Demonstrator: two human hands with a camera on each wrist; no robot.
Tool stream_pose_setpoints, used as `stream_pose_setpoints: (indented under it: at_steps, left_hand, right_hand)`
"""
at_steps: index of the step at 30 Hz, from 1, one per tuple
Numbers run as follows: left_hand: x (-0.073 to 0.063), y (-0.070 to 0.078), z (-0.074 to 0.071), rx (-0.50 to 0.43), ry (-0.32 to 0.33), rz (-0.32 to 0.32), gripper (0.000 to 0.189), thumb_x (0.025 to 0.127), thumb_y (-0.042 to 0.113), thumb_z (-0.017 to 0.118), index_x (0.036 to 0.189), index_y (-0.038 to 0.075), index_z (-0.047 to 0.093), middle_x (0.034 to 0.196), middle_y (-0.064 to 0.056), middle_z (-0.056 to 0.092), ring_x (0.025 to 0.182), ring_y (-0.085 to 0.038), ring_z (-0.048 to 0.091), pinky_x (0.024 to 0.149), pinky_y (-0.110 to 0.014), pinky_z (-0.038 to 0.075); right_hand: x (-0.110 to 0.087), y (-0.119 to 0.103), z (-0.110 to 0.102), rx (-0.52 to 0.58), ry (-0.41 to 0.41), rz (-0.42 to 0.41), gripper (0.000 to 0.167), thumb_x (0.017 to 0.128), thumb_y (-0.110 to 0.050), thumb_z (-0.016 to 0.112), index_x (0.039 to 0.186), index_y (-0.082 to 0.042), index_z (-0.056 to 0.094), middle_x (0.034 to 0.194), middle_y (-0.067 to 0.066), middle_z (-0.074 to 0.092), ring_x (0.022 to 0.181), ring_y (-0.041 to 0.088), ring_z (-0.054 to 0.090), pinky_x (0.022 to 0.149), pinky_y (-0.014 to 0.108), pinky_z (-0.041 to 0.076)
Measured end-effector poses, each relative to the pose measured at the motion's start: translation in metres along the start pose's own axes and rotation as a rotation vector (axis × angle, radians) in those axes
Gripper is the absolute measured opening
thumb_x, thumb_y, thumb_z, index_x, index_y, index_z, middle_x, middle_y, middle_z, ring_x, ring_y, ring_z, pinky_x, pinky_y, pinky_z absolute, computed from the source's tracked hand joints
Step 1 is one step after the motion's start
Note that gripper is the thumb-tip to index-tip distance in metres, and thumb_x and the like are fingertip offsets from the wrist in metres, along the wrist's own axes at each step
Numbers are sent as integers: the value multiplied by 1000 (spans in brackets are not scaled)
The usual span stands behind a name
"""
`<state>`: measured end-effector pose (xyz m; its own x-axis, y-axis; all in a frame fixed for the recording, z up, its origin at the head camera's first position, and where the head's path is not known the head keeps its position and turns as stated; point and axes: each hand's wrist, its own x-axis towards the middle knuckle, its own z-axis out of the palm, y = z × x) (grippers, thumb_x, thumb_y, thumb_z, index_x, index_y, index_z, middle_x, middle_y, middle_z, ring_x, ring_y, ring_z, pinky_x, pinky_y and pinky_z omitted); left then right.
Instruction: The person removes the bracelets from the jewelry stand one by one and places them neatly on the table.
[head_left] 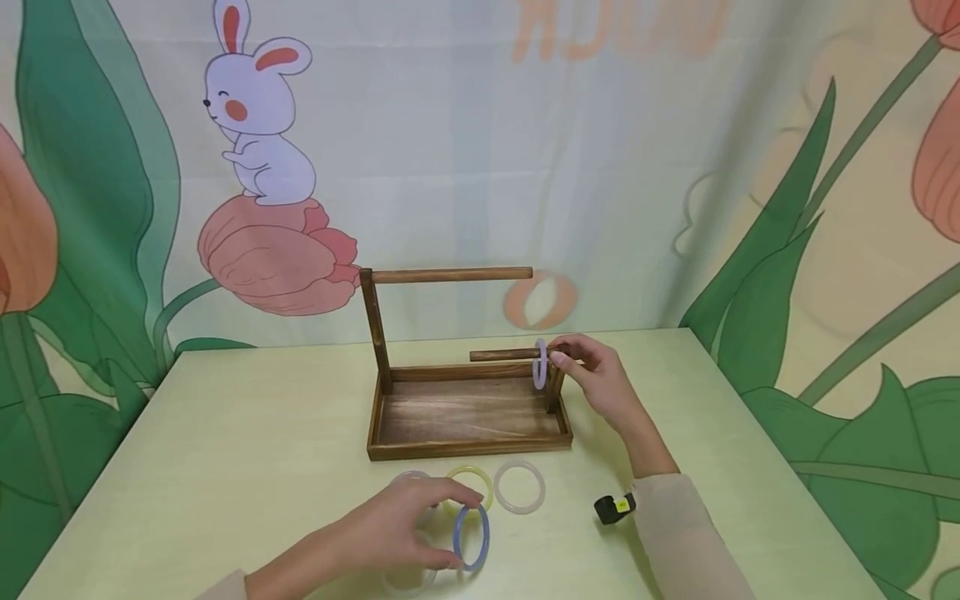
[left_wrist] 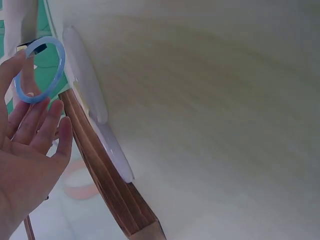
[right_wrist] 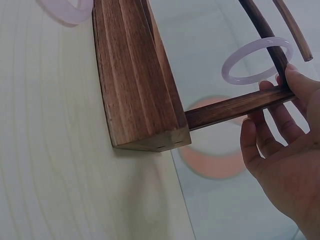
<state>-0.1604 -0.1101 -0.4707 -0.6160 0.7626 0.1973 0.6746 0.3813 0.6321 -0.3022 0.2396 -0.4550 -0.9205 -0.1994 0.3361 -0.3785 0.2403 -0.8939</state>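
My left hand (head_left: 393,529) pinches a blue bangle (head_left: 486,546) between thumb and fingertips, raised over the table in front of the stand. The left wrist view shows the same blue bangle (left_wrist: 61,62) upright at the fingertips. A wooden bangle stand (head_left: 468,450) has a tray base, a tall post with a long bar on the left and a shorter post with a lower bar on the right. Around the lower bar hangs a lilac bangle (head_left: 540,379), near its post. My right hand (head_left: 600,379) grips the top of that short post, thumb by the bar (right_wrist: 257,17).
On the table before the stand lie a pale clear bangle (head_left: 542,492), a yellow bangle (head_left: 468,471) and other bangles partly hidden by my left hand. The upper bar (head_left: 450,275) carries no bangle. A black device (head_left: 611,510) sits at my right wrist. A printed curtain (head_left: 420,167) hangs behind.
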Motion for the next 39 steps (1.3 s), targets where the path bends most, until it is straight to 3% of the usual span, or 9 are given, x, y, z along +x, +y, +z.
stream_pose_setpoints:
  at_steps: [8,17,22,39]
  left_hand:
    - [0,2,5,18,-26,-19,64,84,34,93,140,17,65,137,12,68,127,-12,63,105,-34,53]
    - [-6,1,5,146,-45,-74,64,82,37,93,138,21,65,138,16,66,129,-11,60,109,-35,49]
    - [-8,0,5,164,-48,-86,65,80,35,95,137,21,67,135,15,66,127,-12,60,110,-35,49]
    - [-10,1,11,237,-71,-37,65,82,43,93,138,22,67,136,16,65,129,-13,58,109,-42,49]
  right_hand:
    - [-1,3,-1,-4,0,2,23,106,-22,68,125,-9,72,116,11,70,108,21,63,91,29,52]
    - [2,2,-2,2,-4,-19,22,106,-21,68,124,-9,72,115,12,71,106,22,64,89,31,54]
    - [3,2,-2,0,-3,-20,21,106,-22,68,123,-10,73,114,11,71,106,21,64,88,29,54]
    - [1,3,0,9,-8,-12,23,106,-22,68,124,-9,72,116,12,70,107,22,63,90,29,54]
